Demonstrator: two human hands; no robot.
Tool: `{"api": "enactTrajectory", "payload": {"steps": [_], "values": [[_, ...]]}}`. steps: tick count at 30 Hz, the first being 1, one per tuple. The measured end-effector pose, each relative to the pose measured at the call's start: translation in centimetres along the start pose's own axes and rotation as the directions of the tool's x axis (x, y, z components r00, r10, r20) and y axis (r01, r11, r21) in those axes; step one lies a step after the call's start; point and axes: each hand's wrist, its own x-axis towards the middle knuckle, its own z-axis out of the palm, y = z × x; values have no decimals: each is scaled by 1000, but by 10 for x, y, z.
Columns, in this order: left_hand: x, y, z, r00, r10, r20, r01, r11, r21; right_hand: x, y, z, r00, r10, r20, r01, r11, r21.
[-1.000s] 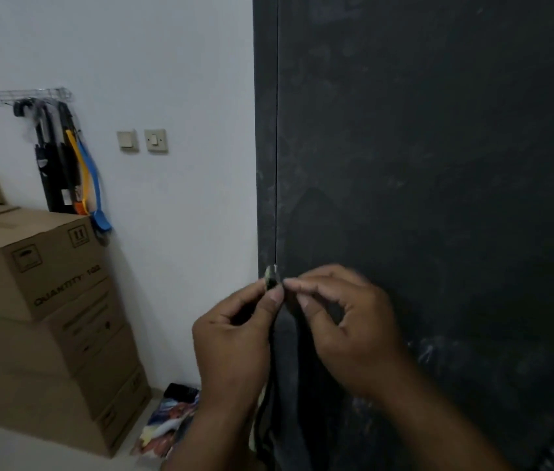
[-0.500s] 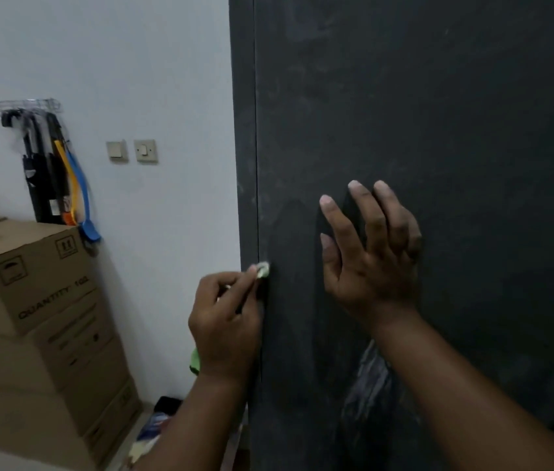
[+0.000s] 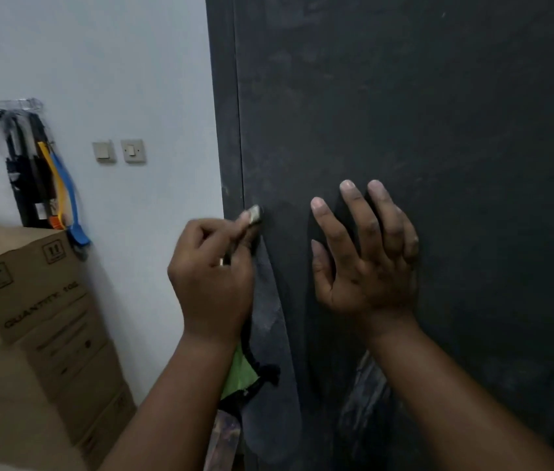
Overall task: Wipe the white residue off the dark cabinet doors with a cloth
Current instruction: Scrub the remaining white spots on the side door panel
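Observation:
The dark cabinet door point(image 3: 438, 113) fills the right of the head view, with faint white smears across it. My left hand point(image 3: 212, 277) pinches a small corner of cloth point(image 3: 255, 213) against the door near its left edge. The rest of the cloth point(image 3: 243, 372), green with a dark trim, hangs below my left wrist. My right hand point(image 3: 364, 263) lies flat on the door with its fingers spread and straight. A paler streak point(image 3: 268, 300) runs down the door between my two hands.
A white wall point(image 3: 98, 62) lies to the left with two switches point(image 3: 119, 151). Umbrellas and coloured straps point(image 3: 41, 175) hang from a wall rack. Stacked cardboard boxes point(image 3: 30, 300) stand below them at the left.
My hands parted from pinching the cloth together. The right hand went flat onto the door, the left kept the cloth corner at the door edge. The view shifted slightly.

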Motion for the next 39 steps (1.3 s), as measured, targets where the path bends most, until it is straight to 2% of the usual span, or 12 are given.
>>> {"api": "enactTrajectory", "payload": {"steps": [3, 6, 11, 14, 17, 21, 27, 29, 31, 34, 37, 39], "values": [[-41, -4, -8, 998, -24, 61, 24, 1000, 3, -1, 0, 0, 1000, -2, -12, 2, 1000, -9], [-40, -2, -9, 994, -66, 89, 68, 998, -14, -3, -1, 0, 1000, 4, 2, -4, 1000, -14], [25, 22, 8, 999, -36, 15, 37, 999, -25, -4, -1, -1, 1000, 7, 14, -7, 1000, -5], [35, 32, 17, 1000, -8, -10, 8, 1000, -28, -4, -1, -1, 1000, 9, 20, -10, 1000, 7], [3, 22, 9, 999, 15, 40, -15, 1000, -7, -5, 0, 1, 1000, 5, 13, -5, 1000, 6], [-35, 3, -12, 993, -97, 64, 95, 995, 30, -7, 0, 6, 1000, -5, -15, 5, 1000, -16], [44, 9, -3, 991, -115, -73, 117, 993, 25, -9, 1, 3, 1000, -10, 30, 11, 1000, -4], [65, 11, 3, 991, -95, -99, 94, 995, -19, -8, -1, 3, 999, -6, 37, 7, 1000, -11], [60, 11, 8, 994, -47, -102, 48, 999, 6, -8, -2, 2, 999, -1, 40, 2, 1000, -12], [11, 8, 6, 999, 8, -43, -7, 1000, 25, -7, -2, 2, 999, 4, 41, -4, 1000, -11], [-41, 8, 0, 997, -36, 70, 37, 999, -10, -6, -3, 1, 1000, 9, 29, -9, 1000, -14], [-44, 10, -1, 993, -64, 100, 66, 998, -16, -6, -4, 0, 999, 12, 34, -12, 1000, -10]]}}
